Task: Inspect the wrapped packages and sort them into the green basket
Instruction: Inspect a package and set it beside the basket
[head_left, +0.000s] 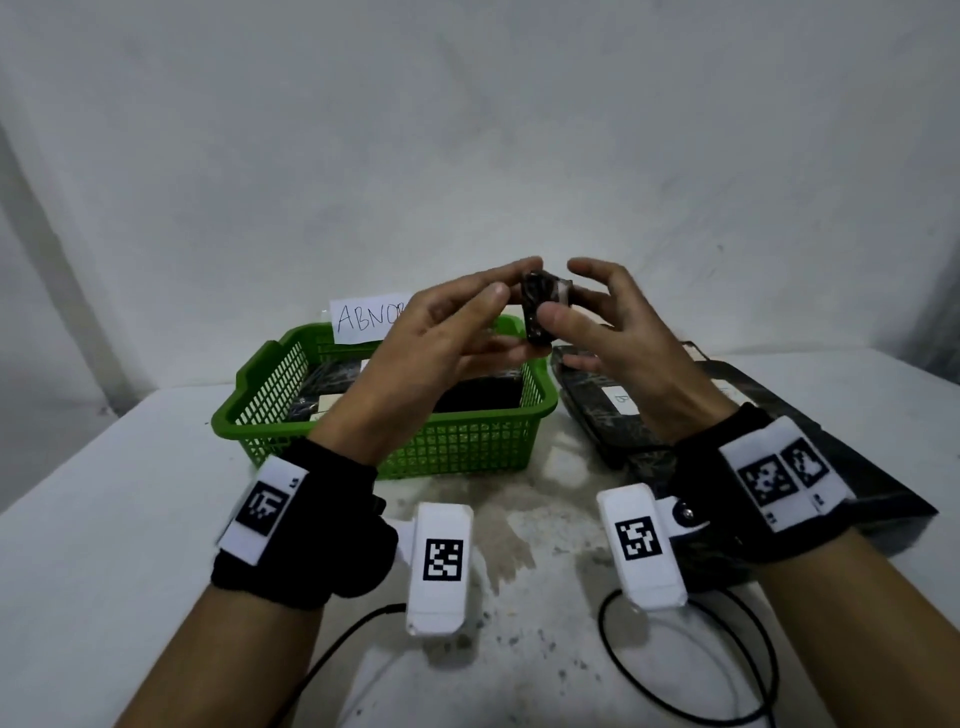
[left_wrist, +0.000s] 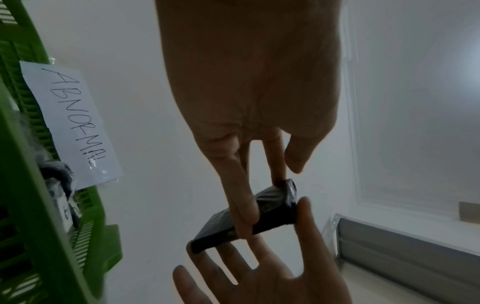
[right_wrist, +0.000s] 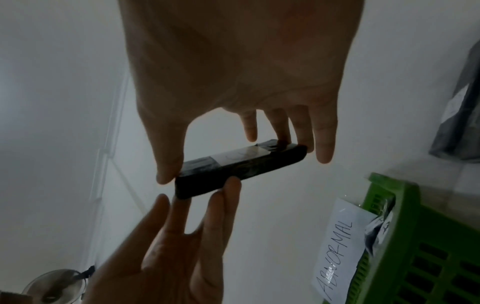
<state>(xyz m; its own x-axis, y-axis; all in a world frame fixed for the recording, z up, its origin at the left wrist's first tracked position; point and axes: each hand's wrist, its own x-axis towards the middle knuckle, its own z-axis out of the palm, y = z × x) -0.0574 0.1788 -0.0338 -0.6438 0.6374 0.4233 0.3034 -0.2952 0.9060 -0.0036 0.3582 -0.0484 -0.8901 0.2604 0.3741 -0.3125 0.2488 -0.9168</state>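
Both hands, left hand and right hand, pinched the small black plastic-wrapped package with fingertips, up at 12 o'clock over the green plastic mesh basket.

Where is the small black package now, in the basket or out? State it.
Out. Both hands hold the small black wrapped package in the air above the green basket, which already contains other packages.

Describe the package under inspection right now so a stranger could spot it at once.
Start at the green basket with the ABNORMAL sign on the white table. Above its right rim, the left hand and right hand pinch a small black-wrapped package. Unlike the other packages, it is held in the air.
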